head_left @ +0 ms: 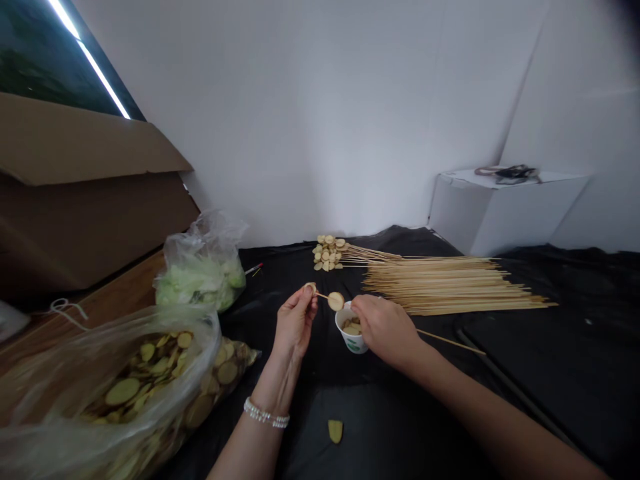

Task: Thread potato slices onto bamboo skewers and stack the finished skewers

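Observation:
My right hand [387,325] is closed around a long wooden skewer [450,341], whose rear end sticks out to the right past my wrist. A round potato slice [335,301] is threaded on the skewer near its front. At the tip, my left hand [295,321] pinches another pale slice [311,288] between thumb and fingers. Below the skewer stands a white paper cup [355,345] holding several slices, partly hidden by my right hand. One loose slice [335,431] lies on the black cover nearer to me.
Loaded skewers [329,256] lie at the back beside a wide pile of bare skewers [450,287]. Left are a large plastic bag of potato slices [215,333], a bag of pale green pieces [200,280] and a cardboard box [90,220]. A white box [470,213] stands back right.

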The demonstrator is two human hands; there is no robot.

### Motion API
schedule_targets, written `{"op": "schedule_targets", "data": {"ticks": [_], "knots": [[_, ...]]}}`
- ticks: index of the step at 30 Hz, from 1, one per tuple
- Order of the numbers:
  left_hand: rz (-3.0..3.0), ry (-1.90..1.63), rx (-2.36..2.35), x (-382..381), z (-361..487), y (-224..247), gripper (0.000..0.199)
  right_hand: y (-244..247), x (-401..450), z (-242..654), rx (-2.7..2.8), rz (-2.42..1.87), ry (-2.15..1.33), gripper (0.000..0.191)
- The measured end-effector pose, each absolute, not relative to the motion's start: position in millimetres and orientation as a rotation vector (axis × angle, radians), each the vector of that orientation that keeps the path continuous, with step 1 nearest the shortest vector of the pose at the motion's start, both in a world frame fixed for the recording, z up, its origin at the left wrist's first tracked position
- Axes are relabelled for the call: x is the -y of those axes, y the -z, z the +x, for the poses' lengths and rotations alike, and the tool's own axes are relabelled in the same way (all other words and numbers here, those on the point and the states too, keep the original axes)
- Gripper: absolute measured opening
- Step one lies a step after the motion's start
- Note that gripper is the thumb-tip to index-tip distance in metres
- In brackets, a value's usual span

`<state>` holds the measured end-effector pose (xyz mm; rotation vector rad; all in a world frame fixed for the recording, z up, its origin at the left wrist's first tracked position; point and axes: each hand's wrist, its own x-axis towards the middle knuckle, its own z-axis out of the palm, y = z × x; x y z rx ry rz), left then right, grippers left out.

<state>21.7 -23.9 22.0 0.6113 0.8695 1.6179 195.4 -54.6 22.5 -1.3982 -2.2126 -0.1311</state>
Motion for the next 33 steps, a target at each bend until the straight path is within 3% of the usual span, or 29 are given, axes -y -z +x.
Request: {"op": "schedule_targets", "data": {"ticks": [10, 18, 33], "knots": [[0.677, -1.629, -0.873, 24.4, 19.1, -23.7, 0.03, -23.9, 54.5, 194.8, 2.202, -1.386, 0.134, 0.024], [0.54, -1.62, -0.832, 23.3, 21.7, -25.0, 0.01, -22.2, 56.3, 195.5, 2.221, -1.292, 0.147, 0.022], [0.54, -1.652, -0.81, 23.3, 27.1, -21.6, 0.01, -15.4, 54.0, 194.7, 2.212, -1.288, 0.184, 0.021]]}}
